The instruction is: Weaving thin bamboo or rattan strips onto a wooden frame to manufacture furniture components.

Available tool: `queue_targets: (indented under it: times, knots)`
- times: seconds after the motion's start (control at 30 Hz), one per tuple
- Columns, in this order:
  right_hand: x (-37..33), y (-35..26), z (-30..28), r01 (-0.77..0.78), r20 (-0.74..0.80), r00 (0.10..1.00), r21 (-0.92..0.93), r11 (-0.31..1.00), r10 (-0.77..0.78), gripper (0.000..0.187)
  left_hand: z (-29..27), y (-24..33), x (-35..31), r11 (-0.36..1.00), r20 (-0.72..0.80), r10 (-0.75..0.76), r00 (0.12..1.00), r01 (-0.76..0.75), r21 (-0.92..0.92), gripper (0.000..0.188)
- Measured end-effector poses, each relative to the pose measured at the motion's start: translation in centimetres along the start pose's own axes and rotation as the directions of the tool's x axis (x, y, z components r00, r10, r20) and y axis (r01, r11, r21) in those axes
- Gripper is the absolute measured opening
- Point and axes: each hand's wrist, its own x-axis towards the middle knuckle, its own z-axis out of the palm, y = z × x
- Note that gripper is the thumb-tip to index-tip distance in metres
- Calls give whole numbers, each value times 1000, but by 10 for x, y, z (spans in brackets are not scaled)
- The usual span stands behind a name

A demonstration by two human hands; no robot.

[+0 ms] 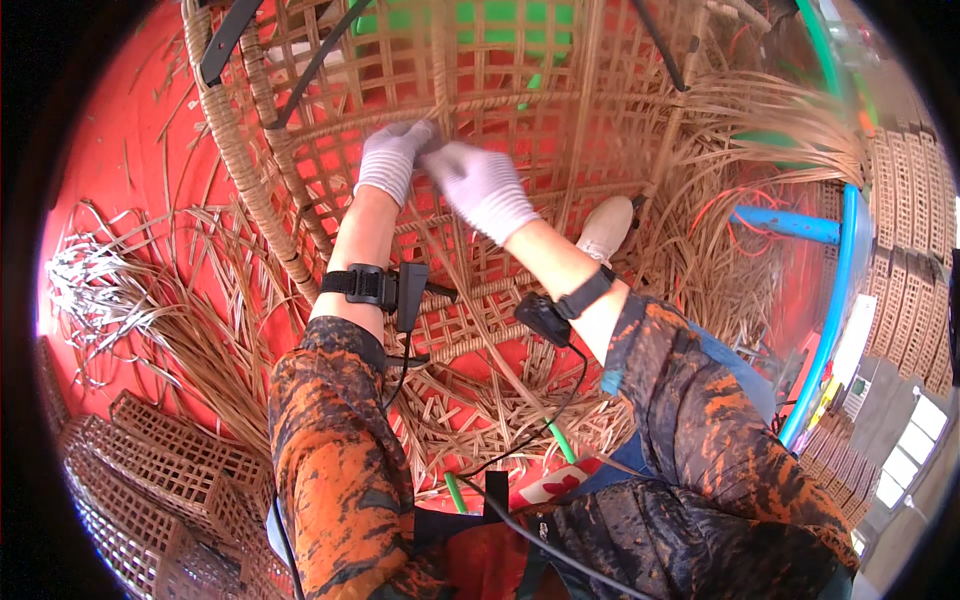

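Note:
A large woven wicker panel (500, 120) with an open square lattice and wrapped rods stands before me. My left hand (392, 155) and my right hand (480, 185), both in white knit gloves, meet over its middle. Both hands look closed, with their fingertips together and blurred by motion. What sits between the fingers is hidden. Below them, a long tan strip (487, 340) runs down toward my lap. Black strapped devices (378, 287) are on my wrists. Dark metal bars (320, 62) cross the panel's upper part.
Loose tan strips (215, 330) spread over the red floor covering (110, 180) at left; more strips (690, 260) hang and pile at right. Woven baskets (160, 470) lie lower left, others (910, 200) stacked far right. A blue tube (835, 330) and a light shoe (606, 228) are at right.

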Motion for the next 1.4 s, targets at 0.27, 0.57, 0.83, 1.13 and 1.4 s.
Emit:
queue_targets:
  times: [0.27, 0.57, 0.83, 1.13, 1.4]
  knots:
    - [31, 37, -19, -303, 157, 946, 735, 606, 282, 22, 38, 7, -16, 877, 169, -311, 935, 351, -329, 26]
    - [37, 40, -14, -229, 79, 962, 757, 612, 262, 23, 35, 20, -7, 839, 237, -479, 845, 520, -160, 22]
    - [69, 56, -28, -289, 378, 911, 297, 910, 166, 42, 40, 17, -9, 830, 188, -471, 862, 505, -236, 23]
    - [38, 37, -66, -525, 536, 816, 533, 664, 216, 34, 37, -6, -40, 945, 52, -214, 976, 220, -242, 30]
    - [-8, -4, -88, -387, 219, 866, 863, 325, 449, 22, 25, 31, -38, 996, 57, 35, 998, -31, -83, 40]
